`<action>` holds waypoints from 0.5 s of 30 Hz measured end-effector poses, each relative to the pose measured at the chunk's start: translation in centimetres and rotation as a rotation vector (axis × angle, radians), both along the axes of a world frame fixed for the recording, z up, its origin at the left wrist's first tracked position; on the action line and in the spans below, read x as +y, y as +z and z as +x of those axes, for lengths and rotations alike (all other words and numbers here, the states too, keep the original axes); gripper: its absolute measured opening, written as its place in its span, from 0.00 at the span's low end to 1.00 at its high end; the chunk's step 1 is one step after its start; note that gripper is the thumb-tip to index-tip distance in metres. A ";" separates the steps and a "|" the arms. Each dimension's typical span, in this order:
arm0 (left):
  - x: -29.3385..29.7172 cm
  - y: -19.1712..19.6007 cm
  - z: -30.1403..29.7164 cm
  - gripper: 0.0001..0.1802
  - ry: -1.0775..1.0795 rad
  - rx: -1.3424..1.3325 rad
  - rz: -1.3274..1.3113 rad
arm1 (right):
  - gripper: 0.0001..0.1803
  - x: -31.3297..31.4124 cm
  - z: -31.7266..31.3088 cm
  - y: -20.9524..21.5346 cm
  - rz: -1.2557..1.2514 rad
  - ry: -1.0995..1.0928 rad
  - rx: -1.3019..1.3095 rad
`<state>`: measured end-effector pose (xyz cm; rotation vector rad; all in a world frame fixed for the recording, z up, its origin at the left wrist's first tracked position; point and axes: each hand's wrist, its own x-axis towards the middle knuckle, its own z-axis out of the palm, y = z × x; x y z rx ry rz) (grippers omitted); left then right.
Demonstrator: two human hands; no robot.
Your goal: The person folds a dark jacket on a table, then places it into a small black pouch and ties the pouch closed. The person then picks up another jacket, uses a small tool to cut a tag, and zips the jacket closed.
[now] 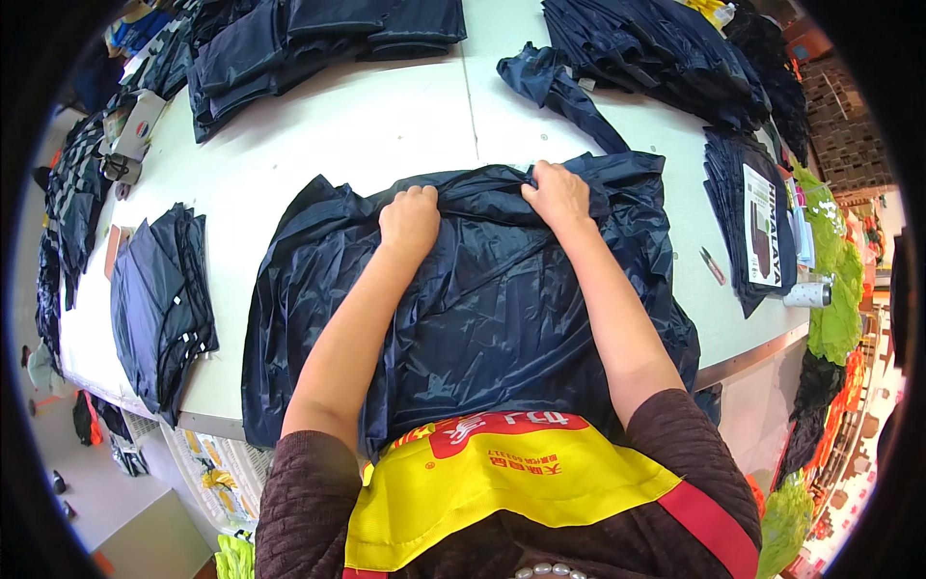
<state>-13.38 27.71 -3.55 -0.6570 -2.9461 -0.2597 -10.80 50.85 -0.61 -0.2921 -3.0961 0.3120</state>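
Observation:
A large, shiny navy garment (482,318) lies crumpled and spread across the white table in front of me, its near side hanging toward my yellow apron. My left hand (410,220) is closed on the bunched far edge, fingers curled over the fabric. To its right, my right hand (559,193) pinches the same edge near a small pale spot. The fabric between both hands is gathered in folds. What kind of garment it is cannot be made out.
Folded navy piles lie at the far left (318,48), far right (656,58) and left (164,299). A twisted navy strip (559,87) lies beyond the garment. On the right are a small pointed tool (712,265), a printed sheet (762,227) on dark fabric, and a silvery cylinder (808,294).

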 end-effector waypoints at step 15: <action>9.2 -0.6 0.1 0.13 -0.244 -0.077 0.451 | 0.12 4.4 -1.9 4.4 0.052 0.293 -0.102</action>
